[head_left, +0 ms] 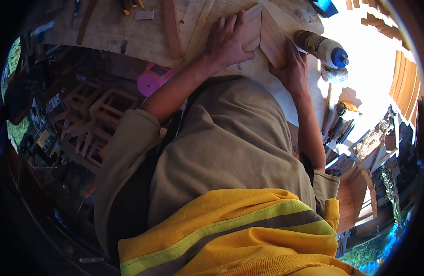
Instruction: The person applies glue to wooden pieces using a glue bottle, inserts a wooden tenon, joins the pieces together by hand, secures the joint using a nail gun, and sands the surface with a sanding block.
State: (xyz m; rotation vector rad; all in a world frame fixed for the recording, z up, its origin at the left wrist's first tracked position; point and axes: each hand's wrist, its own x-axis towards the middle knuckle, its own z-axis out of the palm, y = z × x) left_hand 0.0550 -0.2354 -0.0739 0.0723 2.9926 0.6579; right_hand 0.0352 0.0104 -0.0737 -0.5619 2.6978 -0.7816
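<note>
Two pale wooden pieces meet at a slanted seam on the workbench, a left piece (pixel 252 31) and a right piece (pixel 272 39). Around the outer end of the left piece, my left hand (pixel 225 40) is closed, fingers over its far edge and thumb along the near edge. My right hand (pixel 292 68) grips the lower end of the right piece, with its fingers along the outer side. Close beyond that hand, a glue bottle with a blue cap (pixel 320 47) lies on its side.
The wooden workbench (pixel 147 37) bears a reddish wood strip (pixel 171 27), a small pale block (pixel 144 15) and yellow-black tools (pixel 124 6). A pink object (pixel 153 80) is below its near edge. Wooden frames (pixel 106 108) stand at the left, and an orange-labelled container (pixel 348 109) at the right.
</note>
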